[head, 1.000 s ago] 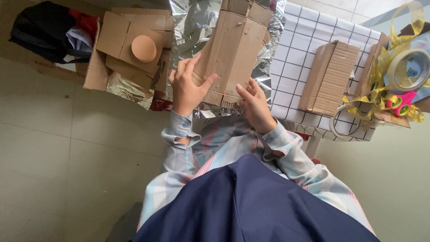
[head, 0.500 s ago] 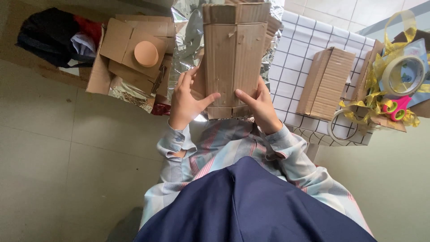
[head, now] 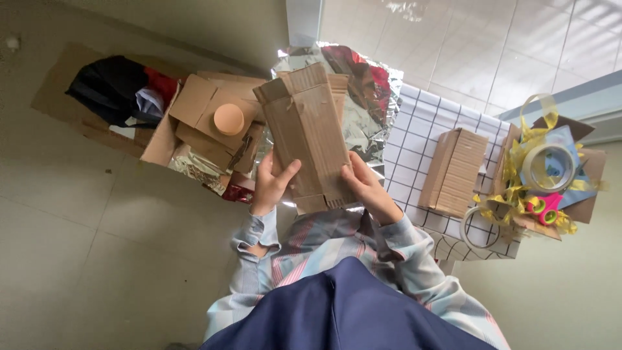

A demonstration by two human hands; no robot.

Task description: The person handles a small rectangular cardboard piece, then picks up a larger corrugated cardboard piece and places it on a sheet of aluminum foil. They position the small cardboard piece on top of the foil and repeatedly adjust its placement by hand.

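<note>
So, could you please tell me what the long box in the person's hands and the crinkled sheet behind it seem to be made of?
The long box, held by the left hand and right hand, looks like plain brown corrugated cardboard: matte, with fine ribs along its face. The crinkled sheet seems to be metallic foil or foil-coated film: silver, creased, with mirror-like reflections.

left: bare floor open | right: ridged cardboard box blocks

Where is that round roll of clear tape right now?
In the head view, the tape roll sits far right, inside an open box among yellow ribbon, just above pink scissors and right of the small cardboard box.
</note>
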